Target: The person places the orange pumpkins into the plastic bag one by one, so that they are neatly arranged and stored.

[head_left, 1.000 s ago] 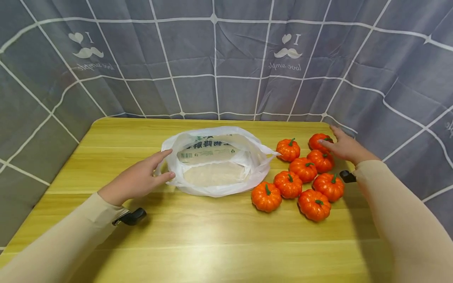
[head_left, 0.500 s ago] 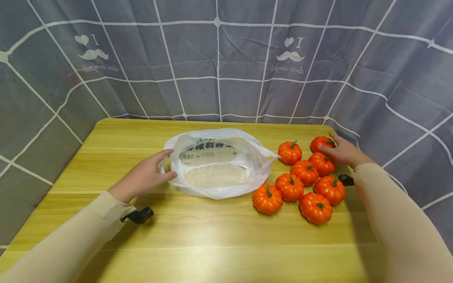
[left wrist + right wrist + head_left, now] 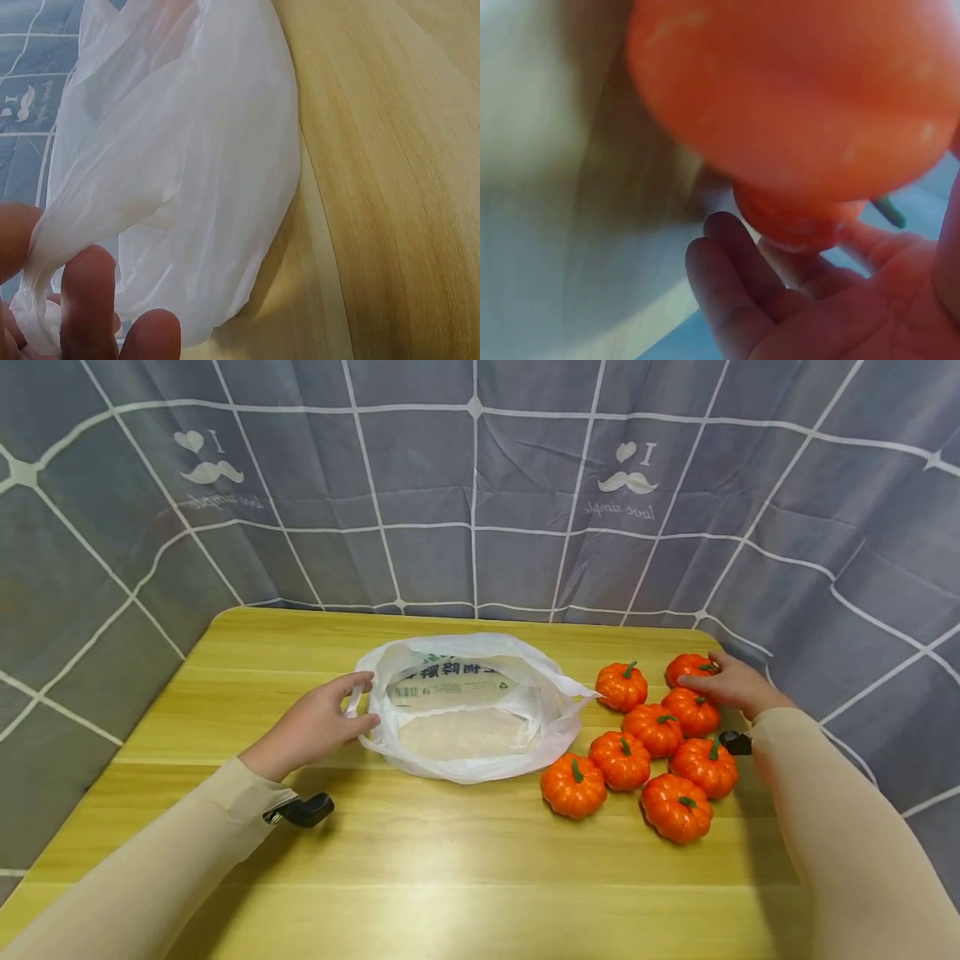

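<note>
Bag (image 3: 465, 767) (mirrored Chinese txt (image 3: 450, 672)), L grip (image 3: 318, 722) tight on handle (image 3: 46, 259), R grip (image 3: 738, 685) half-spread round far pumpkin (image 3: 684, 666)

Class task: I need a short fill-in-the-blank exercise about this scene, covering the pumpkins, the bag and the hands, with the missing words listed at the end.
1. In the head view, the pumpkins on the table number ______.
2. Their stems are ______ in colour.
3. The hand holding the bag is the person's ______ one.
4. The other hand is touching a ______.

Missing words: eight; green; left; pumpkin.
</note>
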Available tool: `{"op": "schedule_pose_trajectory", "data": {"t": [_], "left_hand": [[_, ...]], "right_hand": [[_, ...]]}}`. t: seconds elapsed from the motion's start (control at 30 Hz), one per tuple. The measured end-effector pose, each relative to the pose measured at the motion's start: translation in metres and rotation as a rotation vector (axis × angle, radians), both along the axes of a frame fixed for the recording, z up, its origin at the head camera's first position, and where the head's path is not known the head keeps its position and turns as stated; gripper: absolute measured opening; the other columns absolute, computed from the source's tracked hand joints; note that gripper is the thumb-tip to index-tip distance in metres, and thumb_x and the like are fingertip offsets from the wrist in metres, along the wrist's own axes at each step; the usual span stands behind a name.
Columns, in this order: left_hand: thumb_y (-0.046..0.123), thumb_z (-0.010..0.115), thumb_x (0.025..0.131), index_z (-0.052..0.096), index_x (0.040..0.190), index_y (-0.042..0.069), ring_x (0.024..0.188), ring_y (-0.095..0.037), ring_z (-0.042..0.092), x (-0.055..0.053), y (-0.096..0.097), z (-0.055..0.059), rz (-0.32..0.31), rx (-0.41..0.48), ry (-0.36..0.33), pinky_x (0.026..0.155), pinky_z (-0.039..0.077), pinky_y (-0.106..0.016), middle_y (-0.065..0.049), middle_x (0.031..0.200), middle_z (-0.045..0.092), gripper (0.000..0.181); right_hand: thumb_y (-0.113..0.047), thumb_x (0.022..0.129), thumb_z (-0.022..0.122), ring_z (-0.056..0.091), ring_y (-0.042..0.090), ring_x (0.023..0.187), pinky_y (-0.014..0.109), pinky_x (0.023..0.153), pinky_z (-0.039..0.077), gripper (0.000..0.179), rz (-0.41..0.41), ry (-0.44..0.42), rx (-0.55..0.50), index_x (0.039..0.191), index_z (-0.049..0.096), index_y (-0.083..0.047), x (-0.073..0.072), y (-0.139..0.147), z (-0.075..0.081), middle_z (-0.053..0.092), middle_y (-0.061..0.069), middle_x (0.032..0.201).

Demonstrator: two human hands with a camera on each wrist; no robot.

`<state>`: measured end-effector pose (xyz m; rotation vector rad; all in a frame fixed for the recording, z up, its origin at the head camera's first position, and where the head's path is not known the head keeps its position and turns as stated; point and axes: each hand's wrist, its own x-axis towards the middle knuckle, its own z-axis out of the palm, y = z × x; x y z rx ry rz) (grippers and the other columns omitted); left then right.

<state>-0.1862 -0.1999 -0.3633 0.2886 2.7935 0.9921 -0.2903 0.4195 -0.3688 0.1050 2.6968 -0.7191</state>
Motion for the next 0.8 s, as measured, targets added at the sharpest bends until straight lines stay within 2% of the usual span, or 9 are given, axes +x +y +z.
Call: {"op": "schedule_pose_trajectory", "data": {"t": [0.13, 0.27, 0.4, 0.5, 0.63, 0.8], "left_hand": [[0.028, 0.070, 0.100, 0.038, 0.161, 0.003, 0.076, -0.023, 0.056, -0.002, 0.001, -0.001, -0.001, 0.025, -0.004, 0.061, 0.047, -0.033, -0.020, 0.157, 0.052, 0.073], [0.024, 0.069, 0.101, 0.039, 0.160, 0.002, 0.074, -0.022, 0.064, -0.002, 0.002, -0.002, 0.000, 0.065, -0.019, 0.063, 0.054, -0.030, -0.021, 0.156, 0.052, 0.070], [0.020, 0.066, 0.101, 0.038, 0.161, 0.002, 0.071, -0.024, 0.066, -0.003, 0.003, -0.003, -0.001, 0.101, -0.028, 0.062, 0.055, -0.028, -0.020, 0.155, 0.053, 0.068], [0.017, 0.064, 0.101, 0.037, 0.161, 0.002, 0.070, -0.024, 0.065, -0.003, 0.003, -0.002, 0.003, 0.129, -0.040, 0.062, 0.056, -0.028, -0.020, 0.156, 0.052, 0.068], [0.016, 0.063, 0.102, 0.036, 0.162, 0.002, 0.070, -0.020, 0.064, -0.002, 0.002, 0.000, 0.008, 0.149, -0.057, 0.065, 0.058, -0.028, -0.020, 0.157, 0.051, 0.068], [0.016, 0.063, 0.102, 0.035, 0.163, 0.002, 0.070, -0.019, 0.064, 0.000, 0.002, 0.005, 0.007, 0.152, -0.057, 0.064, 0.058, -0.029, -0.020, 0.157, 0.051, 0.068]], "right_hand": [[-0.056, 0.098, 0.064, 0.017, 0.062, 0.150, 0.069, 0.124, 0.019, 0.115, -0.033, -0.029, 0.002, 0.162, -0.003, 0.013, -0.002, -0.001, -0.001, 0.008, 0.044, 0.165], [-0.053, 0.097, 0.066, 0.023, 0.061, 0.147, 0.068, 0.124, 0.023, 0.114, -0.051, -0.019, 0.026, 0.161, 0.000, 0.015, -0.004, -0.001, -0.005, 0.015, 0.045, 0.162], [-0.051, 0.096, 0.068, 0.036, 0.058, 0.138, 0.067, 0.120, 0.031, 0.110, -0.086, 0.035, 0.011, 0.160, 0.008, 0.016, -0.004, -0.002, -0.008, 0.029, 0.044, 0.156], [-0.051, 0.096, 0.069, 0.046, 0.054, 0.129, 0.064, 0.114, 0.039, 0.103, -0.121, 0.108, -0.025, 0.160, 0.018, 0.013, -0.002, -0.004, -0.006, 0.040, 0.040, 0.149], [-0.051, 0.098, 0.066, 0.051, 0.049, 0.123, 0.058, 0.105, 0.046, 0.095, -0.130, 0.186, -0.085, 0.161, 0.023, 0.007, 0.002, -0.016, 0.006, 0.045, 0.034, 0.146], [-0.048, 0.099, 0.066, 0.050, 0.047, 0.126, 0.057, 0.104, 0.046, 0.099, -0.087, 0.254, -0.148, 0.167, 0.012, 0.000, 0.006, -0.049, 0.034, 0.040, 0.033, 0.154]]}}
